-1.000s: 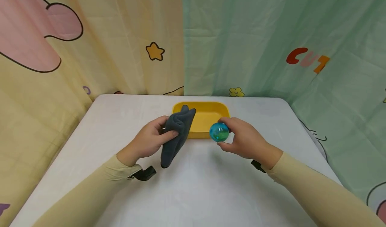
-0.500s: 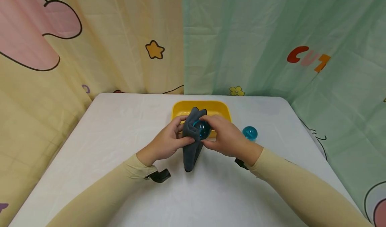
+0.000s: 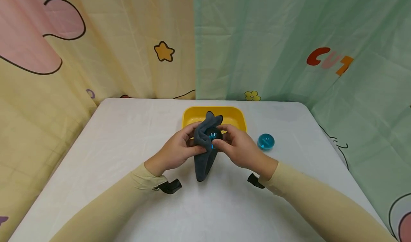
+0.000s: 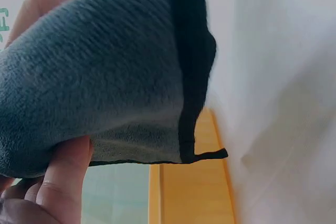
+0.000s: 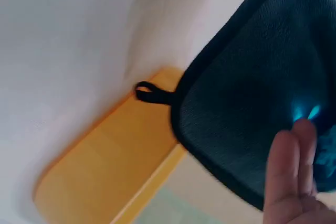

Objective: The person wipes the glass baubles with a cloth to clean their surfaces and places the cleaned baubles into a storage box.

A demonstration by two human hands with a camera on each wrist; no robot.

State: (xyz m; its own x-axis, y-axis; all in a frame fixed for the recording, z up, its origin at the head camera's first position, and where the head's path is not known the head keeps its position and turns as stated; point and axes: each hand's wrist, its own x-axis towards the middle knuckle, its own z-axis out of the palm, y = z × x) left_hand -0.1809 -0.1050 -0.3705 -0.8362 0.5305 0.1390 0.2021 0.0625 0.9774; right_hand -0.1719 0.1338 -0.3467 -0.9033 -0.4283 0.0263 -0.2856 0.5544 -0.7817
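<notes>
My left hand holds a folded dark grey cloth with black edging, pinching it between thumb and fingers. Against the cloth's inner side sits a clear blue ball, gripped by my right hand with thumb and fingers. Both are held up in front of the yellow tray. In the left wrist view the cloth covers the ball entirely. Seen from the right wrist, two fingers lie by the partly hidden ball and the cloth has a small black hanging loop.
A second clear blue ball rests on the white table, right of the tray. The shallow yellow tray stands near the back edge, partly hidden by cloth and hands. Printed curtains hang behind the table.
The left hand has carried the cloth rightward and the right hand has brought the ball left into it. The right thumb has shifted on the ball. The second ball has come into view.
</notes>
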